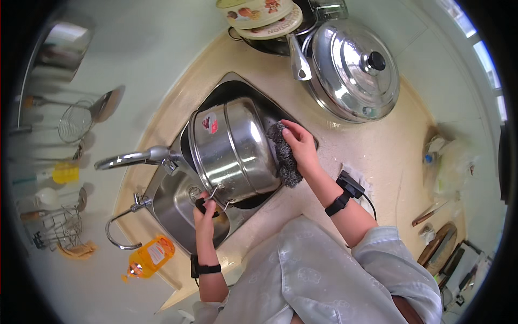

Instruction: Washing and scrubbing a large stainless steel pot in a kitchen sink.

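Observation:
A large stainless steel pot (230,150) lies tilted on its side over the bigger basin of the double sink (238,79). Its side handle, black at the grip, is held by my left hand (205,214) near the divider. My right hand (300,148) holds a clump of steel wool scourers (287,160) against or just beside the pot's base; the exact contact is hard to see. A red and white sticker (209,122) is on the pot's wall. The pot's inside is hidden from view.
A curved chrome faucet (156,156) and a thinner tap (121,224) stand behind the sink. An orange dish soap bottle (149,257) is at lower left. A lidded steel pan (352,73) sits at upper right, beside stacked pots and tins (263,16). Utensils hang on the left wall.

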Demonstrator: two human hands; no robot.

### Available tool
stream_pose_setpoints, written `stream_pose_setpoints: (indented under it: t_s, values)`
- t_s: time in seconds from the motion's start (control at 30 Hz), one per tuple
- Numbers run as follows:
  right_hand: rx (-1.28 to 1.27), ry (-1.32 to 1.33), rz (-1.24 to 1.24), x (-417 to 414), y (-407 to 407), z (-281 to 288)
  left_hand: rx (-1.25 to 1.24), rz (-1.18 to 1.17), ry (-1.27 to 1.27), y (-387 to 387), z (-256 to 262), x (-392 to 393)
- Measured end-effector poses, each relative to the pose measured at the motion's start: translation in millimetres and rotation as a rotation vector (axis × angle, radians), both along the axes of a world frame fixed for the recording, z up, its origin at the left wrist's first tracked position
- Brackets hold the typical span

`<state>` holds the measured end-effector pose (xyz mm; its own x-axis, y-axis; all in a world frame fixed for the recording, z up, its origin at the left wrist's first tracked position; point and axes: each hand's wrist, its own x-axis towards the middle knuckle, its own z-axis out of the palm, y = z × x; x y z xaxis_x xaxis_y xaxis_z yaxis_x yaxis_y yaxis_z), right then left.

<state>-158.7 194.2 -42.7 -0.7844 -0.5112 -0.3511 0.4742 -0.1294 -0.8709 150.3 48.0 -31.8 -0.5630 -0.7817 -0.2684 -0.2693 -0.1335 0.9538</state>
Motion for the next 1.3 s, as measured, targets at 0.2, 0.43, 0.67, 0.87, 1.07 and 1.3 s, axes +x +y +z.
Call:
stream_pose_setpoints:
  t_s: [0.2,0.43,0.67,0.87,1.07,1.3]
  values:
    - [-0.062,-0.032,-0.050,-14,21,19,0.378,0.185,0.266,-8,31,-62]
    - [-0.070,0.115,-0.045,-10,26,47,0.425,0.071,0.264,-51,81,-106]
    - [-0.121,0.284,-0.046,-22,-34,96,0.391,-0.071,0.156,-78,84,-145]
    - [0.110,1.213,0.182,-8,-101,91,0.394,-0.094,0.136,-74,84,-169]
    - [0.360,1.659,0.520,30,-67,87,0.351,-0.036,0.123,-76,81,-155]
    - [0.189,1.530,0.409,36,-85,84,0.349,-0.085,0.145,-77,79,-160]
